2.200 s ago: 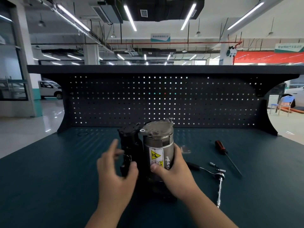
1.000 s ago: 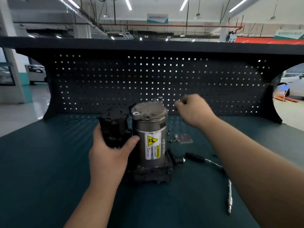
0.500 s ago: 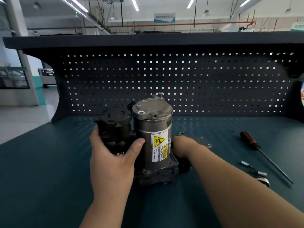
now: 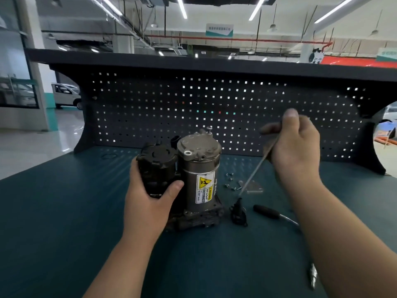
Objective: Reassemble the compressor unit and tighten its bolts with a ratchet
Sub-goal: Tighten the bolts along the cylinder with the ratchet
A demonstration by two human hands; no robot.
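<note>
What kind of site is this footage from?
Probably a vehicle workshop or training hall: a workbench with a pegboard back, a compressor and loose bolts on it, and a white van parked on the floor behind.

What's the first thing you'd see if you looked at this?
The grey compressor with its yellow warning sticker, standing in the middle, gripped by the left hand. To its right, the raised right hand holds a thin rod with a small black piece at its lower end.

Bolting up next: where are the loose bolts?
Head view: loose bolts lie on the bench just right of the compressor, beside the small metal plate.
</note>
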